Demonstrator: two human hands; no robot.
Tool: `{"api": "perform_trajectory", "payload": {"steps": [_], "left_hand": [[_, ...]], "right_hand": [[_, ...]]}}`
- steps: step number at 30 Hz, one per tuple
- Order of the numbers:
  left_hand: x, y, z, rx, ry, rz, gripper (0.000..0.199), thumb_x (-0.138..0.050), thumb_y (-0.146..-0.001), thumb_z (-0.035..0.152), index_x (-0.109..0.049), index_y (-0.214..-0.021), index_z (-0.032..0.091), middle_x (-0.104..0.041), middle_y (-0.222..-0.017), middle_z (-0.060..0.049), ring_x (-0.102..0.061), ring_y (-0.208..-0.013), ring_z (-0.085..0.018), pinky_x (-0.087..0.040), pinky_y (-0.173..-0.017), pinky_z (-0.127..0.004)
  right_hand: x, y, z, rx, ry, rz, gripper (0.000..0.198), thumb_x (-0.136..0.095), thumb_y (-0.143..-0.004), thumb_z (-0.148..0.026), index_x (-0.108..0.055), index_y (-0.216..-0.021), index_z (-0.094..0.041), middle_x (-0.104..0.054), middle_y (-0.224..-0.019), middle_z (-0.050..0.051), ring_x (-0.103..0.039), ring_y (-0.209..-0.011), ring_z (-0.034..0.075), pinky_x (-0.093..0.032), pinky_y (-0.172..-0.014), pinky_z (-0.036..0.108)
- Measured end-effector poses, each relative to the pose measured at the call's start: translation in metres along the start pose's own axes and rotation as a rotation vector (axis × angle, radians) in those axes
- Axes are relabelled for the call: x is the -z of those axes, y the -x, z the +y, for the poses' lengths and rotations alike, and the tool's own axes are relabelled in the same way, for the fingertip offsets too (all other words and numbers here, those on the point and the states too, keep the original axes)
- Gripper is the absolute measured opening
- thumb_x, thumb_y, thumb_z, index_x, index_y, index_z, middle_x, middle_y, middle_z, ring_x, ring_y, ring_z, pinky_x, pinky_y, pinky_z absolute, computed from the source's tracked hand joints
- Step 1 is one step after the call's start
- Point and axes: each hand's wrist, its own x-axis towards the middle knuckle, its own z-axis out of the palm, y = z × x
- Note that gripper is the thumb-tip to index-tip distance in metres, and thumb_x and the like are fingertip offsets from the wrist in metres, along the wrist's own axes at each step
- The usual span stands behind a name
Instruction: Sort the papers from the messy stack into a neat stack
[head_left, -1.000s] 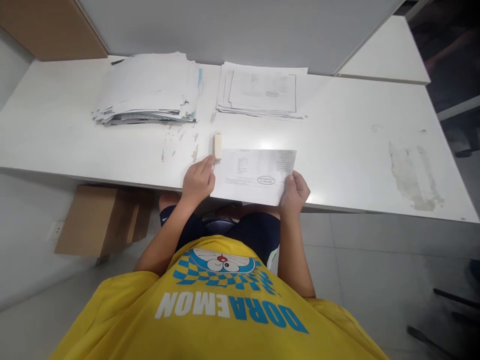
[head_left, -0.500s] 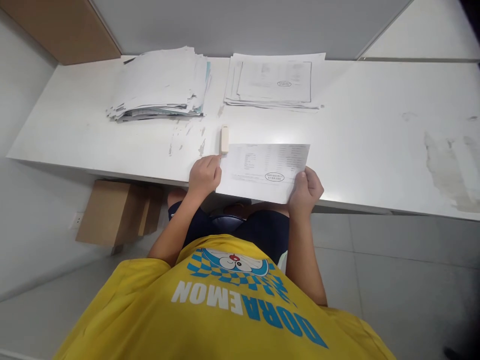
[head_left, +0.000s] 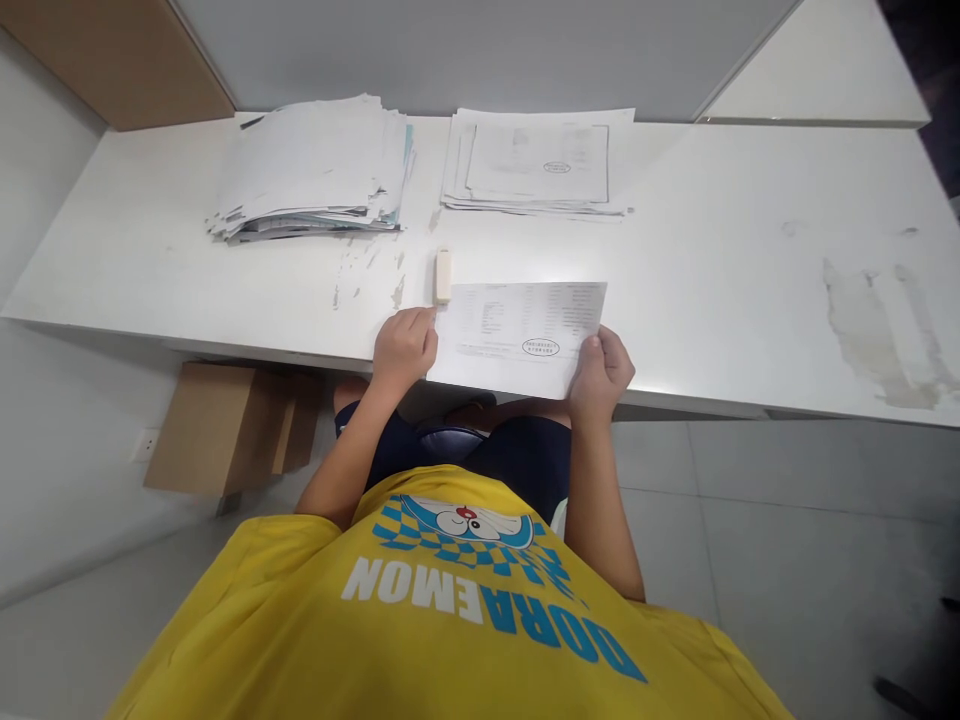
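A printed sheet of paper with an oval stamp mark lies at the front edge of the desk, its near side jutting over the edge. My right hand is closed on its right edge, thumb on top. At the left edge, my left hand has its fingers curled round the paper, their tips partly hidden. Just beyond my left fingertips, a small cream-coloured block stands beside the sheet's upper left corner; its kind is not clear.
A thick, uneven paper stack lies at the back left of the white desk. Right of it is a thinner pile of printed sheets. A grey panel borders the back. Cardboard boxes stand below the desk at left.
The view has shifted slightly, so everything sits a little further left. Both hands keep their hold on the sheet, with no other clear movement.
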Motion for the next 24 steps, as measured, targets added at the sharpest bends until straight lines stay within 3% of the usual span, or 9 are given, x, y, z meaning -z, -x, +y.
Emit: {"api": "perform_trajectory", "payload": {"steps": [16,21,24], "left_hand": [[-0.002,0.001,-0.001,-0.008,-0.005,0.021,0.036,-0.037,-0.095,0.019,-0.068,-0.114,0.014,-0.073,-0.105,-0.013,-0.067,-0.099,-0.025,-0.052,-0.087,-0.040],[0.000,0.001,0.000,-0.011,-0.016,0.032,0.033,-0.040,-0.093,0.016,-0.068,-0.110,0.014,-0.073,-0.103,-0.012,-0.067,-0.097,-0.025,-0.052,-0.085,-0.039],[0.001,0.000,0.002,-0.017,-0.035,0.014,0.030,-0.044,-0.090,0.013,-0.067,-0.108,0.014,-0.073,-0.100,-0.012,-0.067,-0.096,-0.025,-0.052,-0.084,-0.038]], "right_hand": [[-0.001,-0.001,0.007,-0.010,-0.024,0.001,0.036,-0.055,-0.085,-0.051,-0.071,-0.098,-0.021,-0.069,-0.098,0.004,-0.064,-0.097,0.023,-0.051,-0.089,0.041],[0.031,-0.019,0.000,-0.213,-0.170,0.057,0.032,-0.072,-0.068,-0.046,-0.068,-0.084,-0.019,-0.066,-0.081,0.003,-0.064,-0.079,0.022,-0.054,-0.075,0.040],[0.049,-0.056,-0.012,-0.160,-0.225,0.161,0.017,-0.071,-0.068,-0.034,-0.065,-0.072,-0.019,-0.061,-0.071,0.002,-0.061,-0.069,0.019,-0.053,-0.070,0.036]]}}
